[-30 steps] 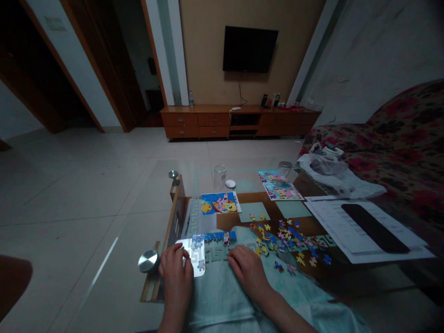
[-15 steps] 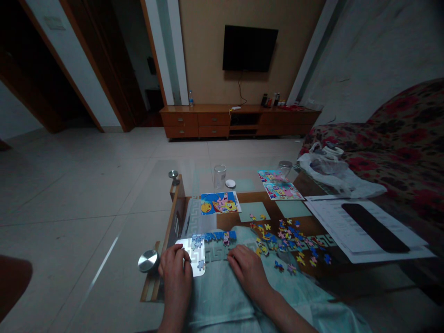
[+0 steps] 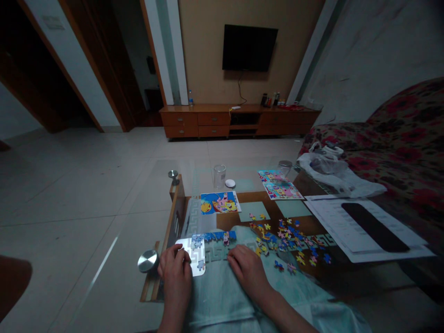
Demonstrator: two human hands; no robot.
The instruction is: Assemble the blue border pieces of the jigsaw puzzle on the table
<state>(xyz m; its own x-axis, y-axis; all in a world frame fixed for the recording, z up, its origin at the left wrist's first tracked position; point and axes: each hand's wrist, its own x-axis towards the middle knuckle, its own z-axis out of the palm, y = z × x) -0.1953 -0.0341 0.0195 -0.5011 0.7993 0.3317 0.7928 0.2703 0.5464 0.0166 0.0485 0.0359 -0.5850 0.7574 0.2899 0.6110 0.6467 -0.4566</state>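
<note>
My left hand point(image 3: 175, 266) rests at the left end of the glass table, palm down, its fingers loosely bent and slightly apart. It lies over the edge of a bright white patch with a rounded corner point(image 3: 198, 271). A loose puzzle piece point(image 3: 200, 265) sits on that patch. Above it runs a joined strip of mostly blue jigsaw pieces point(image 3: 213, 236). My right hand point(image 3: 248, 268) lies below the strip's right end, fingers curled together; anything under its fingertips is hidden. To its right spreads a pile of loose jigsaw pieces point(image 3: 289, 238).
A cartoon picture card point(image 3: 220, 203) lies behind the strip, with more cards point(image 3: 282, 190) farther right. A glass jar point(image 3: 219, 176) and white lid point(image 3: 230, 183) stand beyond. Papers point(image 3: 328, 231) under a dark elongated object point(image 3: 374, 227) and a plastic bag point(image 3: 342, 175) are at right.
</note>
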